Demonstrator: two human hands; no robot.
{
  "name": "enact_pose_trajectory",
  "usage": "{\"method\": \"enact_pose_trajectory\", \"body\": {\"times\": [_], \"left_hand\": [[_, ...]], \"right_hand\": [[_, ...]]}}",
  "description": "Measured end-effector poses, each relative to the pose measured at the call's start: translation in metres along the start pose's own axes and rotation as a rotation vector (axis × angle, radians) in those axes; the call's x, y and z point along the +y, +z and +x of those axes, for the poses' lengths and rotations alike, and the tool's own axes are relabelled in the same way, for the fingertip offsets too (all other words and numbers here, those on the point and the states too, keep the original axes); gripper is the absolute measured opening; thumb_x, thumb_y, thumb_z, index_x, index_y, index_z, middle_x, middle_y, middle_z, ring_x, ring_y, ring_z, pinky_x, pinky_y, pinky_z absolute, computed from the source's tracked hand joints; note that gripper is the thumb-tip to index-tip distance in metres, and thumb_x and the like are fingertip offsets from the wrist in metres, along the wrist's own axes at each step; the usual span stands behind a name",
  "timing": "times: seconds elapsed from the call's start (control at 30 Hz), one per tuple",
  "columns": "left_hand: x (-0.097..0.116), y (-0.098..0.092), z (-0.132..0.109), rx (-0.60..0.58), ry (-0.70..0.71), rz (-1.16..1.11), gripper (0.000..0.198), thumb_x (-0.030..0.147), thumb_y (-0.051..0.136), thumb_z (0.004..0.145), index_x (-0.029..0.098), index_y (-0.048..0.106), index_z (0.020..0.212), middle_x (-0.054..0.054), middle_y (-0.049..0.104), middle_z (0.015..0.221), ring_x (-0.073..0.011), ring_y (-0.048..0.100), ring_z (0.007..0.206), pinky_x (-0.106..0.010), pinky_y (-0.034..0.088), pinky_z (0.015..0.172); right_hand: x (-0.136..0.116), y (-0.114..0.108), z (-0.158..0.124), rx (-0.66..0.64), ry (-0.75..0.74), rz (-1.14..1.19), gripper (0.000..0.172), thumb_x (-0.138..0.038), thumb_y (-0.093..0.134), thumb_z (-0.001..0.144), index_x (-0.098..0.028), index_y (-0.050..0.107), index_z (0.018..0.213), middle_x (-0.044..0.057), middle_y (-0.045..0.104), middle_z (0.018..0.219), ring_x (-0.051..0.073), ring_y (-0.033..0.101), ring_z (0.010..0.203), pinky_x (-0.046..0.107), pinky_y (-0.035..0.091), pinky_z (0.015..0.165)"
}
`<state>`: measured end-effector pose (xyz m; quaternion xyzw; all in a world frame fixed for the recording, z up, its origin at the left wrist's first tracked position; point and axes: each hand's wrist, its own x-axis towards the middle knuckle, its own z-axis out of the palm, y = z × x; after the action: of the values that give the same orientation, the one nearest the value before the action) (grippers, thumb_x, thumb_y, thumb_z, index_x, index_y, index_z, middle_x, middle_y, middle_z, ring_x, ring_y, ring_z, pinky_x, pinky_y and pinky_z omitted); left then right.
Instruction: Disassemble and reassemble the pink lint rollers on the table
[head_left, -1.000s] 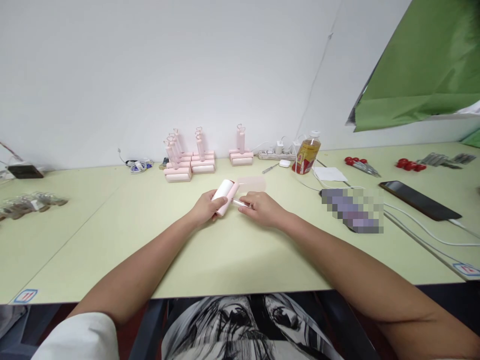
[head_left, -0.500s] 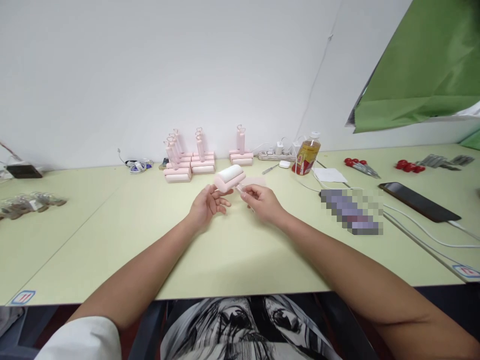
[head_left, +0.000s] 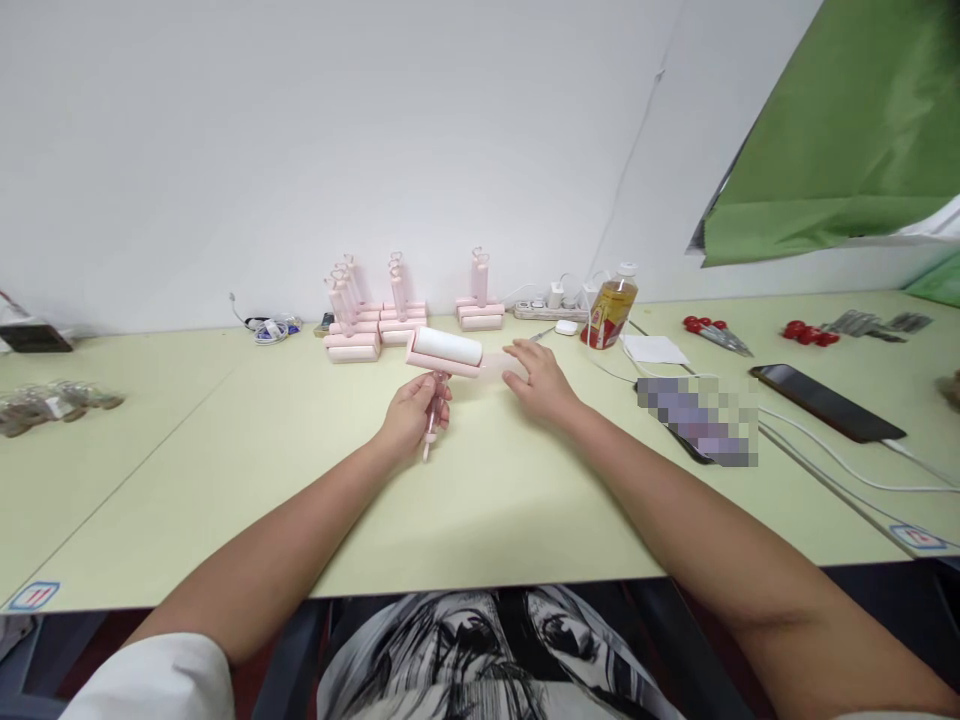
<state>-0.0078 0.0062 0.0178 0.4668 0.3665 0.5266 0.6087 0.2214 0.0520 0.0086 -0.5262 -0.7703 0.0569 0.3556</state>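
A pink lint roller (head_left: 448, 350) with a white roll is raised over the table, its handle pointing down toward me. My left hand (head_left: 412, 412) is closed around that handle. To the right, my right hand (head_left: 544, 382) hovers with fingers apart and nothing in it. Between the roller head and the right fingertips lies a pale pink, see-through piece (head_left: 496, 368); whether the fingers touch it cannot be made out. Several more pink lint rollers (head_left: 352, 345) stand by the wall, handles up, and another group (head_left: 481, 316) stands farther right.
A drink bottle (head_left: 609, 308) stands behind a phone (head_left: 694, 420) on the right. A power strip (head_left: 551, 311) with chargers sits by the wall. Farther right are a black phone (head_left: 829, 402), cables and red-handled items (head_left: 716, 333). Bagged items (head_left: 56, 405) lie far left.
The lint roller has passed from my right hand to my left and turned, handle now toward me. My left fingers have closed on it, while my right hand has let go and opened.
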Motion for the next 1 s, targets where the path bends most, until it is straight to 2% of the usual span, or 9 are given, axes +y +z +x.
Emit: {"method": "enact_pose_trajectory", "body": {"times": [0.1, 0.27, 0.4, 0.5, 0.57, 0.63, 0.73, 0.87, 1.0], "left_hand": [[-0.002, 0.002, -0.001, -0.021, -0.044, -0.007, 0.029, 0.042, 0.063, 0.080, 0.015, 0.054, 0.084, 0.000, 0.059, 0.072, -0.0071, 0.052, 0.045, -0.020, 0.041, 0.039], [-0.001, 0.004, -0.003, -0.064, -0.115, 0.067, 0.029, 0.041, 0.066, 0.076, 0.015, 0.056, 0.083, 0.001, 0.060, 0.068, -0.0057, 0.049, 0.040, -0.017, 0.034, 0.034], [-0.001, 0.001, -0.003, -0.122, -0.198, 0.244, 0.025, 0.039, 0.065, 0.076, 0.015, 0.057, 0.078, 0.003, 0.054, 0.050, -0.0061, 0.043, 0.032, -0.016, 0.021, 0.028], [-0.002, -0.002, -0.002, -0.163, -0.232, 0.299, 0.024, 0.040, 0.062, 0.079, 0.016, 0.057, 0.077, 0.004, 0.052, 0.044, -0.0074, 0.042, 0.030, -0.017, 0.018, 0.027], [-0.005, -0.003, -0.002, -0.178, -0.249, 0.288, 0.024, 0.040, 0.062, 0.079, 0.016, 0.058, 0.079, 0.003, 0.053, 0.045, -0.0074, 0.041, 0.030, -0.017, 0.018, 0.027], [-0.006, -0.005, -0.001, -0.192, -0.269, 0.275, 0.024, 0.040, 0.063, 0.078, 0.016, 0.058, 0.080, 0.003, 0.054, 0.047, -0.0073, 0.041, 0.030, -0.018, 0.017, 0.027], [-0.006, -0.004, -0.001, -0.200, -0.290, 0.270, 0.025, 0.040, 0.065, 0.076, 0.016, 0.058, 0.080, 0.002, 0.056, 0.051, -0.0072, 0.042, 0.030, -0.018, 0.017, 0.027], [-0.003, -0.002, -0.002, -0.186, -0.288, 0.275, 0.023, 0.038, 0.064, 0.077, 0.016, 0.058, 0.078, 0.002, 0.056, 0.051, -0.0071, 0.041, 0.030, -0.019, 0.017, 0.026], [-0.004, -0.004, 0.000, -0.167, -0.258, 0.225, 0.023, 0.036, 0.068, 0.074, 0.015, 0.058, 0.081, -0.001, 0.064, 0.065, -0.0062, 0.046, 0.032, -0.019, 0.020, 0.027]], "right_hand": [[0.019, 0.000, 0.007, -0.162, 0.113, -0.093, 0.059, -0.030, 0.057, 0.083, -0.015, 0.046, 0.139, 0.015, 0.036, 0.149, 0.034, 0.027, 0.137, 0.049, 0.025, 0.112], [0.015, -0.002, 0.004, -0.211, 0.124, -0.101, 0.047, -0.024, 0.061, 0.077, -0.017, 0.057, 0.123, 0.013, 0.052, 0.125, 0.029, 0.047, 0.118, 0.040, 0.038, 0.101], [0.006, -0.005, 0.002, -0.272, 0.160, 0.009, 0.046, -0.025, 0.066, 0.071, -0.020, 0.057, 0.116, 0.009, 0.059, 0.107, 0.023, 0.057, 0.094, 0.034, 0.044, 0.084], [0.005, -0.005, 0.003, -0.207, 0.321, 0.192, 0.039, -0.028, 0.067, 0.070, -0.022, 0.056, 0.106, 0.002, 0.060, 0.086, 0.018, 0.056, 0.075, 0.031, 0.044, 0.070], [0.003, -0.006, 0.005, -0.120, 0.458, 0.456, 0.031, -0.033, 0.066, 0.071, -0.022, 0.054, 0.098, -0.001, 0.057, 0.076, 0.015, 0.053, 0.066, 0.028, 0.044, 0.062], [0.001, -0.008, 0.007, -0.070, 0.550, 0.767, 0.029, -0.037, 0.065, 0.072, -0.022, 0.052, 0.092, -0.002, 0.056, 0.073, 0.014, 0.052, 0.061, 0.027, 0.044, 0.057], [-0.005, -0.012, 0.007, -0.078, 0.558, 1.064, 0.030, -0.039, 0.067, 0.071, -0.022, 0.052, 0.090, -0.001, 0.059, 0.075, 0.012, 0.053, 0.059, 0.025, 0.045, 0.054], [-0.013, -0.013, 0.003, -0.081, 0.501, 1.111, 0.030, -0.037, 0.068, 0.069, -0.021, 0.054, 0.091, -0.002, 0.059, 0.074, 0.011, 0.053, 0.058, 0.024, 0.045, 0.053], [-0.018, -0.012, 0.000, -0.100, 0.466, 1.056, 0.034, -0.035, 0.067, 0.069, -0.020, 0.056, 0.097, -0.003, 0.057, 0.067, 0.012, 0.052, 0.058, 0.025, 0.043, 0.053]]}}
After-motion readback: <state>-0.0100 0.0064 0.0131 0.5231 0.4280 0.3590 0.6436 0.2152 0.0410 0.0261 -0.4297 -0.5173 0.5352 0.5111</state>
